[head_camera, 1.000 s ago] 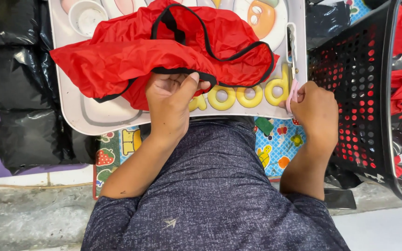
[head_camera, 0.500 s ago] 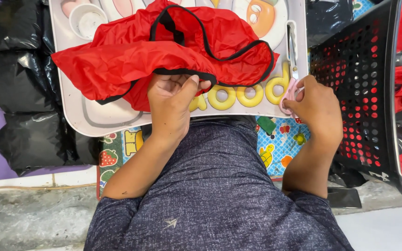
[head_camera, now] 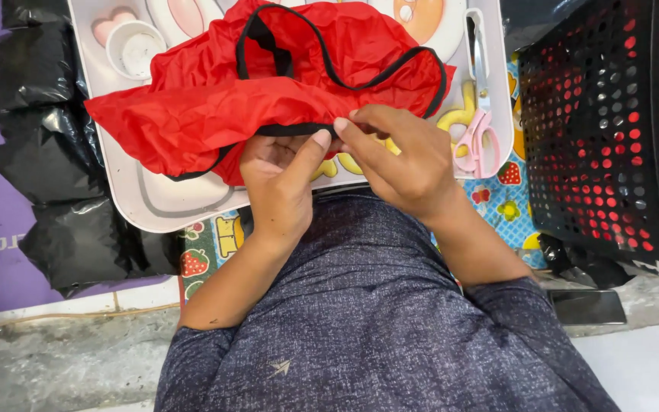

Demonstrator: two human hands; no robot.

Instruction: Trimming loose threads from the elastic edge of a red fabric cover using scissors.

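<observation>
Both hands, left hand (head_camera: 280, 179) and right hand (head_camera: 402, 152), pinching the black trim of the red fabric (head_camera: 215, 99) mid-frame, over a white tray (head_camera: 154, 206). Pink scissors (head_camera: 478, 141) just right of them, black basket (head_camera: 600, 130) far right, black bags (head_camera: 40, 152) at left.

A crumpled red fabric piece (head_camera: 215, 99) with black edge trim lies spread across the white tray (head_camera: 162, 206), its near trimmed edge pinched at the tray's near middle.

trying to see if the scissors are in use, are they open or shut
Shut, and out of use: the pink-handled scissors lie on the white tray, blades together, beside the right hand, which pinches the red cloth.
</observation>
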